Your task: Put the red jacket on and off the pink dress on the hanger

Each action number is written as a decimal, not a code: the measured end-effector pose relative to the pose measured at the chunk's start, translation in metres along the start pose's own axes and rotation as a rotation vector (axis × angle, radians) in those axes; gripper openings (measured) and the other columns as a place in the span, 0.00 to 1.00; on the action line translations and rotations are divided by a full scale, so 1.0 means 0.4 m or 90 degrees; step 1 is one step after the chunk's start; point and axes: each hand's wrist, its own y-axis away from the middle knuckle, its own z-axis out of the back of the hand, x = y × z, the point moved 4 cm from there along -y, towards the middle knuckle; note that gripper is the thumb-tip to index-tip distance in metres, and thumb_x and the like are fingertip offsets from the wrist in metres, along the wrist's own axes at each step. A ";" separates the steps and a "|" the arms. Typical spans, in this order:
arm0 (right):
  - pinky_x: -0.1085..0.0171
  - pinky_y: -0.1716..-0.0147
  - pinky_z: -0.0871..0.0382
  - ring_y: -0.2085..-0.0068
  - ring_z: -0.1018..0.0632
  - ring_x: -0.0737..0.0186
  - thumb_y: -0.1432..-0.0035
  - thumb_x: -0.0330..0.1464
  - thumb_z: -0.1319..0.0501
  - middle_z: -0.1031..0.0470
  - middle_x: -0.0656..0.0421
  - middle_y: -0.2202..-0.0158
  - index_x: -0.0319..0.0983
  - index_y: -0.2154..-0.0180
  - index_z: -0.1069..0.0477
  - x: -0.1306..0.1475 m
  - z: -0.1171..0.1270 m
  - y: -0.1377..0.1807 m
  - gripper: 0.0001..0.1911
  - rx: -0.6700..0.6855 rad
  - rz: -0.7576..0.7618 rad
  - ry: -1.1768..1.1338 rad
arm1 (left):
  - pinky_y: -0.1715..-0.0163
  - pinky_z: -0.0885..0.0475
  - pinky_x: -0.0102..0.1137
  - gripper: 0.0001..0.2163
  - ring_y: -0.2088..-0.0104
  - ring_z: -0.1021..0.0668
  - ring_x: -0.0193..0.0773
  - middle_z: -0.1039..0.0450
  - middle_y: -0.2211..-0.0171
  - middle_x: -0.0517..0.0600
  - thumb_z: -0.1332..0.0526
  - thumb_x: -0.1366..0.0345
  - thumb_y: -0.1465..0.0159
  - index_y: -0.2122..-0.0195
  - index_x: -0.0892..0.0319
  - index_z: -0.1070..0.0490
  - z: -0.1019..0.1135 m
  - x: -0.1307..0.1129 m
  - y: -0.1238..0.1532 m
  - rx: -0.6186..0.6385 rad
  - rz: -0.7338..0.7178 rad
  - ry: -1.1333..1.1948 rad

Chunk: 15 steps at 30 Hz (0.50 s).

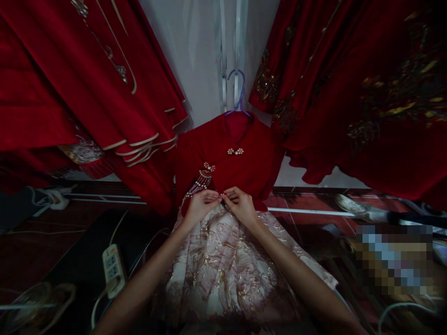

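A red jacket [251, 158] hangs on a purple hanger [239, 93] against the white wall, with a pearl clasp [235, 151] at its chest and a beaded tassel [202, 179] at its left side. Below it spreads a pale pink skirt with gold embroidery [223, 270]. My left hand [202, 204] and my right hand [239, 202] meet at the jacket's lower front edge, fingers curled and pinching the fabric there, fingertips nearly touching. What lies between the fingers is too small to make out.
Red embroidered garments hang at the left [87, 93] and the right [366, 102]. A white power strip [112, 270] with cables lies on the dark floor at lower left. Metal rails [104, 199] run along the wall base.
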 end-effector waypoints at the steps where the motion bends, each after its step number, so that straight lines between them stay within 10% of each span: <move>1: 0.68 0.69 0.26 0.68 0.22 0.67 0.44 0.36 0.40 0.24 0.58 0.68 0.38 0.63 0.29 0.000 0.000 0.001 0.08 0.000 0.003 -0.004 | 0.61 0.26 0.33 0.12 0.67 0.21 0.36 0.23 0.66 0.54 0.33 0.64 0.49 0.65 0.64 0.27 0.001 0.000 0.000 -0.003 0.004 0.012; 15: 0.68 0.70 0.27 0.68 0.24 0.66 0.47 0.33 0.40 0.25 0.58 0.66 0.39 0.62 0.30 0.010 0.013 -0.007 0.09 0.036 0.009 0.030 | 0.66 0.27 0.29 0.07 0.68 0.23 0.33 0.24 0.67 0.50 0.36 0.69 0.47 0.65 0.60 0.27 0.019 -0.022 0.001 0.000 -0.072 -0.132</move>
